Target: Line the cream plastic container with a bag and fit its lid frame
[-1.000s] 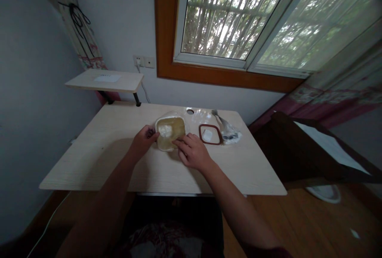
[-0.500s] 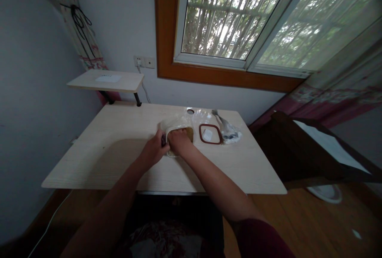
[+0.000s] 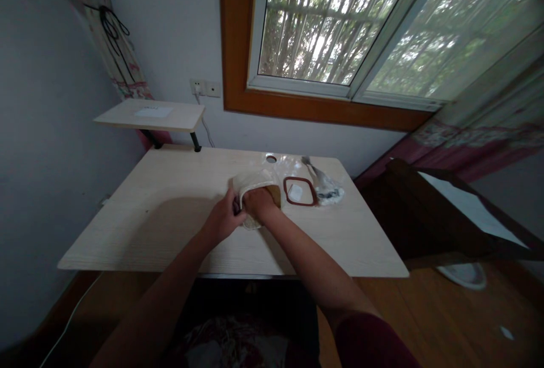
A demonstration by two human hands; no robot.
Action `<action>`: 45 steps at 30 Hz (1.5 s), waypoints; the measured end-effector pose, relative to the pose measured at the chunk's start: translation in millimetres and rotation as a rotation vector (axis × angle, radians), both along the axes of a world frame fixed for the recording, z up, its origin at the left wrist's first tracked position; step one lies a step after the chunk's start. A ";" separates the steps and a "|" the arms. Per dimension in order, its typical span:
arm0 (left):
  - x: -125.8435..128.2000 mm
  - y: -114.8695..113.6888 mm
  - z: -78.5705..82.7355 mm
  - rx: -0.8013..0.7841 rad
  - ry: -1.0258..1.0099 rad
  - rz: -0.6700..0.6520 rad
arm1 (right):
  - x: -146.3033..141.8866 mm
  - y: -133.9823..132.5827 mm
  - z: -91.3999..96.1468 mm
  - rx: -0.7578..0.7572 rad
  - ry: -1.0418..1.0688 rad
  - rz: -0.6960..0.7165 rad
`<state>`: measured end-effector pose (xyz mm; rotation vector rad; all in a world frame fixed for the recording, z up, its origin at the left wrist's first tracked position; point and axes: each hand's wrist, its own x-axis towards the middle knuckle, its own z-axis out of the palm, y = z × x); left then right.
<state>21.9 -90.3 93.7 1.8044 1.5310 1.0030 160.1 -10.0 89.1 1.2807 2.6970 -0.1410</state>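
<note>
Container (image 3: 275, 193), a squarish tub with a pale rim and a tan inner wall, sits directly at the person's two hands, tipped so that its mouth faces back toward the wearer. The left hand (image 3: 224, 218) is clamped on the tub's left side, its thumb close to the rim. The right hand (image 3: 257, 203) reaches through the mouth with its fingers out of sight inside, so one cannot tell whether they are apart, together or gripping anything; its wrist passes over the near edge, just beside the left hand's thumb. Right of the right hand, near the tub, a rounded-square lid with a red-brown rim (image 3: 315, 195) lies flat on the pale wooden counter (image 3: 348, 232), and a small white packet (image 3: 294, 192) shows within that rim. Farther right of the same hand, touching or just beside the lid, is a crumpled clear plastic bag (image 3: 329, 189); its contents are too blurred to name. Beyond the left hand, farther back and to its left, a raised shelf (image 3: 178, 118) carries a sheet of white paper (image 3: 153, 111).
</note>
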 end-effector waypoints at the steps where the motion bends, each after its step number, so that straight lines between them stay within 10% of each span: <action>1: 0.1 0.5 -0.1 0.004 -0.017 -0.003 | 1.2 0.3 -1.7 0.000 0.001 -0.003; 13: -4.5 4.9 6.8 -0.032 -0.060 0.057 | 7.0 2.6 -3.5 -0.079 0.048 -0.004; 24: -18.2 12.0 16.2 -0.049 -0.069 0.153 | 43.0 -19.0 50.8 0.140 0.460 0.261; 34: -10.4 4.2 8.2 -0.038 -0.103 0.060 | 74.0 -8.4 34.2 0.454 0.691 -0.309; 45: -23.9 7.3 9.8 -0.060 -0.255 0.059 | 88.2 -3.1 20.1 0.311 0.705 -0.352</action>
